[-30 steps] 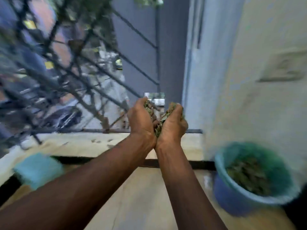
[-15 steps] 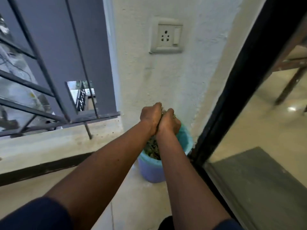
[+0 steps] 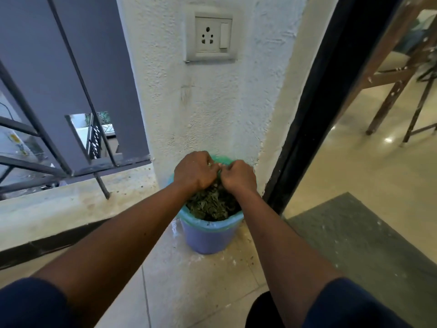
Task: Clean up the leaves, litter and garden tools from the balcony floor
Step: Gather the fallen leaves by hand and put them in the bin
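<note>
Gripping tight with both: left hand (image 3: 194, 172) and right hand (image 3: 239, 176) curling closed, knuckles up, fingertips meeting just below the centre of the frame, directly over the leaves (image 3: 210, 205) heaped in the bin (image 3: 208, 241). Pinching a few pale scraps of those leaves where the two sets of fingertips are meeting; not managing to tell how much is lying inside the palms, hidden behind the backs of the hands.

Recording the leaves as a dark green heap reaching close to the rim, lower centre of the frame. Noting the bin as lilac-blue, standing upright, with a green liner (image 3: 214, 225) folding over its rim. Finding it resting on the tiled floor (image 3: 189, 292), right against the foot of the rough white wall (image 3: 212, 102). Spotting small specks on the floor just right of the bin.

Logging a socket plate (image 3: 210, 36) on the wall, upper centre. Logging a dark metal railing (image 3: 71, 110) across the left of the frame, rising from a pale ledge (image 3: 71, 200). Seeing a black door frame (image 3: 307, 102) running diagonally right of centre, a grey mat (image 3: 359, 245) at lower right, and wooden table legs (image 3: 390, 91) at upper right. Noting dark blue sleeves (image 3: 30, 304) at both bottom corners.
</note>
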{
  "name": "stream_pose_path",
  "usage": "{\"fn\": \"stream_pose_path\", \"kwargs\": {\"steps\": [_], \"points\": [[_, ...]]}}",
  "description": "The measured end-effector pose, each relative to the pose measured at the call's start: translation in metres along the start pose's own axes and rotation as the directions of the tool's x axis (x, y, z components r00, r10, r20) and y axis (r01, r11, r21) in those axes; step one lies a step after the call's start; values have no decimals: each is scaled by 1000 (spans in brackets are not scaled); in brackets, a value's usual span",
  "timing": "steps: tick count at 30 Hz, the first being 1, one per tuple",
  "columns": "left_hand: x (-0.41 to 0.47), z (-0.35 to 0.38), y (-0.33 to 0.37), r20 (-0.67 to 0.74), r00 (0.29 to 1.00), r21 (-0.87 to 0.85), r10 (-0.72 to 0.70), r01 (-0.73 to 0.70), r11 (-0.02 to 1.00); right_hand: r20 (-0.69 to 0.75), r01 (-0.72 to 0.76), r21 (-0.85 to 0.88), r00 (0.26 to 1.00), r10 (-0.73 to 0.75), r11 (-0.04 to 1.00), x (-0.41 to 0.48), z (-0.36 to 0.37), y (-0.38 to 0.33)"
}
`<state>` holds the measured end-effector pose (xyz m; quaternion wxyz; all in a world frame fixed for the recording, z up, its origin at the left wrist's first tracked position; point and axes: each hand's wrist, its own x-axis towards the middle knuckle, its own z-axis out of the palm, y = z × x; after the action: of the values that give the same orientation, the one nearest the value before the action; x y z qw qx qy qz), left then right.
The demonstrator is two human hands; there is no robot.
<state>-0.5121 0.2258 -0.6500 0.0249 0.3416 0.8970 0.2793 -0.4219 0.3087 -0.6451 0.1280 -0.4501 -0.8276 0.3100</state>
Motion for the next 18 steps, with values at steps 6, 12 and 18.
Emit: {"fn": "stream_pose_path", "kwargs": {"steps": [6,12,18], "points": [[-10,-10,-12,-32,991,231,132,-121,965,-119,30,-142,992,-47,989,-3,-6,-9],[-16,-34,-24,116,990,134,78,-94,987,-155,67,-167,984,-93,984,-6,9,-36],[-61,-91,-57,-291,954,-113,-76,45,993,-175,281,297,956,-237,912,-53,39,-100]]}}
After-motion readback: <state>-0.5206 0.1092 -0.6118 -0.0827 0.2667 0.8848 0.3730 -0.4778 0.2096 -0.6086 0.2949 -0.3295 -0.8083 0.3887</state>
